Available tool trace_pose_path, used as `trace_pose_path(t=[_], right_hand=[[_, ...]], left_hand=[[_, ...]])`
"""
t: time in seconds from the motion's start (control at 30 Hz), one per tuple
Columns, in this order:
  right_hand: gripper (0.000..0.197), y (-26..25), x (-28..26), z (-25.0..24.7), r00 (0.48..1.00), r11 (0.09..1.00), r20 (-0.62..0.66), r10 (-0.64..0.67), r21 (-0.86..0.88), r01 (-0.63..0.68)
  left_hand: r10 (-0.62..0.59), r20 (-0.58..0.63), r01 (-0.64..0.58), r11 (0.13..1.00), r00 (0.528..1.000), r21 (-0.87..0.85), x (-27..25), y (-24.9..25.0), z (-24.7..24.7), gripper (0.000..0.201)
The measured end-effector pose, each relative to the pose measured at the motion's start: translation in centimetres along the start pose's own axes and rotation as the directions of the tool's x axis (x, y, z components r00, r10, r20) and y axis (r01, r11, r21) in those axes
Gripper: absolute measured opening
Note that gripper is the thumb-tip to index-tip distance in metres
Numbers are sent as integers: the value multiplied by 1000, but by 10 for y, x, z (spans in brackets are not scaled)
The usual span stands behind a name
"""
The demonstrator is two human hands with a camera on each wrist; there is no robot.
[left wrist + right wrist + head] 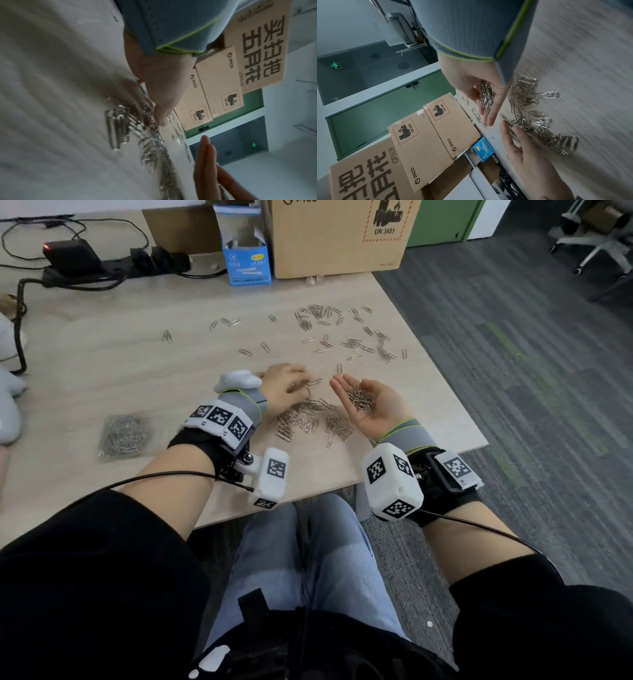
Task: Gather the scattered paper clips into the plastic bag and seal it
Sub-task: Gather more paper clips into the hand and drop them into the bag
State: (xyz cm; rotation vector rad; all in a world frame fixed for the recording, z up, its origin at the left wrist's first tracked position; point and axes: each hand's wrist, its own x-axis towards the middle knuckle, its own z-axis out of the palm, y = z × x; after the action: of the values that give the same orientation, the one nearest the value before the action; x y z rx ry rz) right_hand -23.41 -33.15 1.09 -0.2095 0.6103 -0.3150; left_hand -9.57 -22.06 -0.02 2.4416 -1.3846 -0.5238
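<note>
**Clips cupped in one palm, the other hand on the pile**

The right hand point(370, 405) is turned palm up just above the surface point(102, 364), fingers straight and slightly cupped, carrying a small heap of clips point(360, 401) in the hollow of the palm. In the right wrist view that heap point(485, 94) lies against the base of the fingers, which point away toward the far edge.

The left hand point(284, 388) lies palm down just beside it, fingers spread and flat on the surface, their tips touching the upper edge of a dense pile point(308, 421) of clips that sits between and just below the two hands. In the left wrist view the fingers point(159, 102) press onto the pile point(133, 121); neither hand is closed round anything.

More clips are scattered point(342, 333) farther back, thickest toward the right edge of the surface, with a few strays point(226, 322) toward the middle and left.

The bag point(125, 436) lies flat on the surface well to the left of the left forearm, already holding a mass of clips; whether its top is sealed cannot be made out.

At the back stand a blue box point(246, 251) with its top open, a cardboard carton point(342, 237) just to its right, and a power strip point(113, 265) with cables to the left.
</note>
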Motion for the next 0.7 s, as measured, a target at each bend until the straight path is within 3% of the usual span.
trace_pose_path(t=[0.07, 0.23, 0.37, 0.47, 0.7], right_hand=[[31, 0, -2, -3, 1000, 1000, -2, -6, 0, 6], [31, 5, -8, -6, 1000, 1000, -3, -4, -4, 4], [28, 10, -10, -9, 1000, 1000, 10, 2, -23, -1], [28, 14, -13, -12, 1000, 1000, 24, 20, -21, -19], [27, 13, -20, -11, 1000, 1000, 21, 8, -13, -7]], left_hand=[[-17, -40, 17, 1000, 999, 9, -4, -5, 6, 45], [36, 27, -35, 998, 999, -54, -17, -5, 7, 73], [37, 147, -44, 998, 988, 45, -25, 1, 2, 83], [8, 153, -29, 991, 988, 134, -33, -4, 0, 91], [56, -11, -56, 992, 998, -114, -34, -8, 9, 60]])
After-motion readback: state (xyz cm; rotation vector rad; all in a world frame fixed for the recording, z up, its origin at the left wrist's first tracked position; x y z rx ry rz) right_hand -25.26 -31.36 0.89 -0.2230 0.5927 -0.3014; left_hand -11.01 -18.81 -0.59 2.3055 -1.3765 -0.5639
